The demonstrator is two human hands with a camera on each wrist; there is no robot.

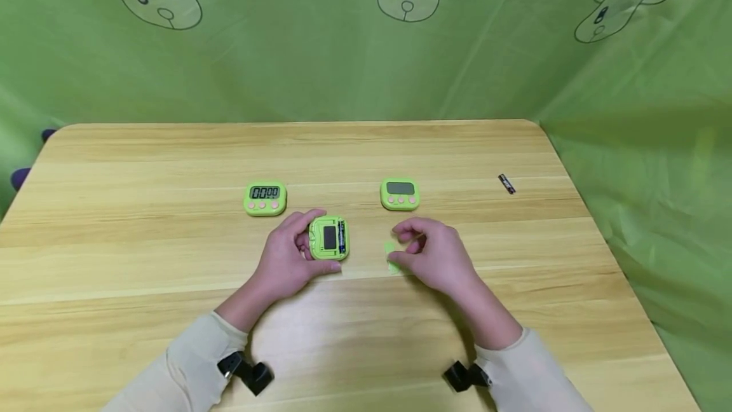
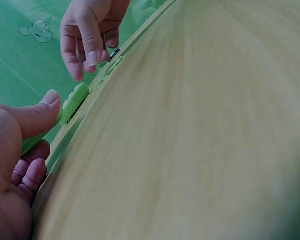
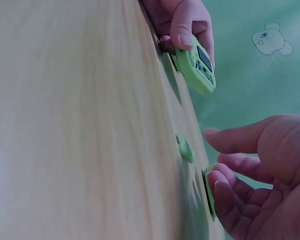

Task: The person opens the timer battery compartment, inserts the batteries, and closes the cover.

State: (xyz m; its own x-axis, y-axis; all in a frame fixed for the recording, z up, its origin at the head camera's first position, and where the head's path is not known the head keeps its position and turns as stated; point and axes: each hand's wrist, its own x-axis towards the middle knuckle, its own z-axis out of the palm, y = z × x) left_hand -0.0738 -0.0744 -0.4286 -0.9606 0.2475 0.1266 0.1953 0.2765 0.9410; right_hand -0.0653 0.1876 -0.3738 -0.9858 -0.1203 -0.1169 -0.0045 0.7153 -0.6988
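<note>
My left hand [image 1: 288, 259] grips a green digital timer [image 1: 314, 248] between thumb and fingers, its back turned up. A battery [image 1: 341, 237] lies in the timer's uncovered compartment. A small green battery cover [image 3: 185, 148] rests on the table near my right hand [image 1: 431, 253]. The right fingers are loosely bent and hold nothing; in the right wrist view, a gap shows between them and the cover. Another green timer [image 1: 400, 194] with a blank screen lies beyond the right hand. Beyond the left hand sits a third timer [image 1: 265, 199] whose screen reads 00:00.
A loose battery [image 1: 506, 184] lies toward the table's right end. The wooden table [image 1: 366, 348] ends at a back edge against a green curtain [image 1: 320, 56], which also hangs along the right side.
</note>
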